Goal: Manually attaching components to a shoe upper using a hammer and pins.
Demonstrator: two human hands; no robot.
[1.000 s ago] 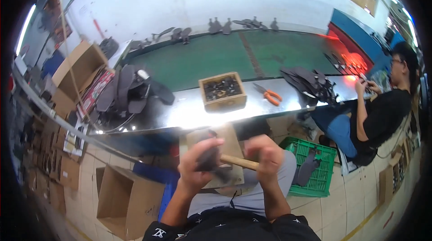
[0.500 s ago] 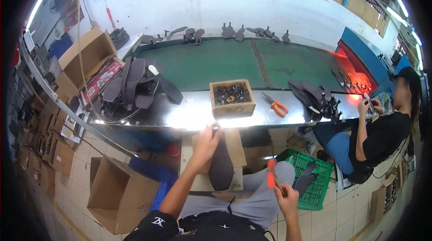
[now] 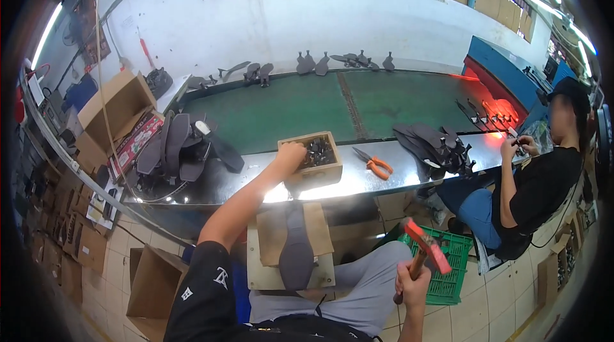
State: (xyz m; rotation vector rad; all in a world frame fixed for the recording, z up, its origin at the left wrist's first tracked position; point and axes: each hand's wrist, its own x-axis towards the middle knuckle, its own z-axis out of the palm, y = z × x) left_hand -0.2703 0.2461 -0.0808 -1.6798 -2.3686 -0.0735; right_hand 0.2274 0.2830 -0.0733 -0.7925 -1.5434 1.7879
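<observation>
My left hand [image 3: 291,155] reaches into an open wooden box [image 3: 314,179], over the small dark metal-looking parts [image 3: 321,152] in it. Its fingertips are hidden among them. My right hand [image 3: 412,283] is closed round the wooden handle of a hammer [image 3: 427,246] with a red head, held up beside my right knee. Between my arms, a dark grey shoe insole [image 3: 296,262] lies lengthwise on a brown sheet [image 3: 272,230] over a pale board [image 3: 259,272]. Neither hand touches the insole.
Orange-handled pliers [image 3: 377,166] lie right of the box on the metal ledge [image 3: 256,172]. Dark insoles are piled left [image 3: 176,150] and right [image 3: 428,144]. Behind runs a green conveyor belt [image 3: 281,112]. A green crate [image 3: 448,281] stands by my right knee; a co-worker [image 3: 543,176] sits far right.
My left hand has left the insole's far end and moved forward into the wooden box. The hammer has moved right and lower with my right hand, its head turned. The view has shifted slightly.
</observation>
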